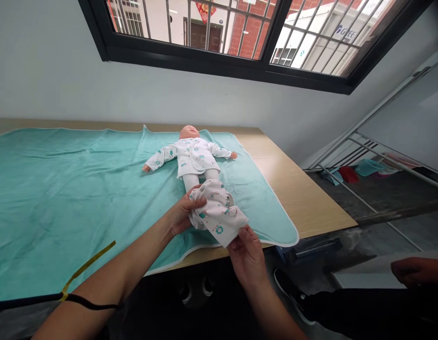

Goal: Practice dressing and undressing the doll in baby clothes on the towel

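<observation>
A baby doll (189,132) lies on its back on a turquoise blanket (98,198), arms spread to both sides. It wears a white printed jacket (197,156) and white leg coverings. Printed baby pants (221,208) are bunched around its lower legs and hide its feet. At the bunched upper part, my left hand (185,210) grips the cloth, thumb on top. My right hand (245,243) pinches the lower end of the pants near the table's front edge, fingers closed on the fabric.
The wooden table (297,198) shows to the right of the blanket. Behind it are a wall and a barred window (265,71). A metal frame (367,156) stands on the right, with basins near it. Another person's hand (419,271) and a shoe (291,293) are at lower right.
</observation>
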Action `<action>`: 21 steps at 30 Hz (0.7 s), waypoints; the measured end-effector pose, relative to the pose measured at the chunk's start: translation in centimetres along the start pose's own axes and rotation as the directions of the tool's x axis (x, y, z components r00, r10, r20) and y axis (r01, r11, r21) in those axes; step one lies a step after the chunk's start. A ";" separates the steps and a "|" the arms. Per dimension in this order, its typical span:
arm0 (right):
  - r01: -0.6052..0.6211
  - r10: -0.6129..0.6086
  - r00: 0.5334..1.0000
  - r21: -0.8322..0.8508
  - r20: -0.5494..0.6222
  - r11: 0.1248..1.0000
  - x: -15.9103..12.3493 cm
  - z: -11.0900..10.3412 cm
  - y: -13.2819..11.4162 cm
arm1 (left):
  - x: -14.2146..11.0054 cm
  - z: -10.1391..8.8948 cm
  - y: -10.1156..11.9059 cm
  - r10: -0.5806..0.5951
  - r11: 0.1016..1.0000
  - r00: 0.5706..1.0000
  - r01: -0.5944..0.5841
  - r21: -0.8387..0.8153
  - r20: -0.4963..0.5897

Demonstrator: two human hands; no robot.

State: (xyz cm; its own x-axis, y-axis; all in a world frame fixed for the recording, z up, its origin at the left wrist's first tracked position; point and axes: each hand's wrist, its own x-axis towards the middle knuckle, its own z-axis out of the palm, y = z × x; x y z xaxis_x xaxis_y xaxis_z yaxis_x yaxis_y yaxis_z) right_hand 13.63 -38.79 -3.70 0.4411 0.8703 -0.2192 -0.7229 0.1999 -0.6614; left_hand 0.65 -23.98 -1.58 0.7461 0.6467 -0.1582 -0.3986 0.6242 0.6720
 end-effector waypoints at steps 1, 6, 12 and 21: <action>-0.010 0.010 1.000 0.007 0.013 1.000 0.0 0.1 -0.1 | 0.0 0.1 0.0 0.010 1.000 1.000 -0.010 -0.004 -0.006; -0.029 0.028 0.998 0.022 0.057 0.999 -0.2 1.0 -0.8 | 0.0 0.1 -0.1 0.018 0.998 0.998 -0.022 -0.055 -0.060; -0.056 0.056 0.998 0.036 0.009 0.998 0.4 0.6 -2.0 | 0.8 -0.8 -0.7 0.042 0.999 0.987 -0.042 0.002 -0.157; 0.119 -0.128 0.986 -0.085 -0.106 0.989 0.8 -0.1 -1.9 | -0.7 -0.2 0.8 -0.084 0.996 0.990 0.080 0.037 0.111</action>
State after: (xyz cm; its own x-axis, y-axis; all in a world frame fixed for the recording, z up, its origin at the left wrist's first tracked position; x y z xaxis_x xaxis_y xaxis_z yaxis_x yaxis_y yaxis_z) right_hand 15.40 -38.49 -2.74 0.5837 0.7850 -0.2074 -0.6174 0.2633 -0.7413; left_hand -0.30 -23.78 -1.11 0.8314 0.5396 -0.1325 -0.3177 0.6573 0.6834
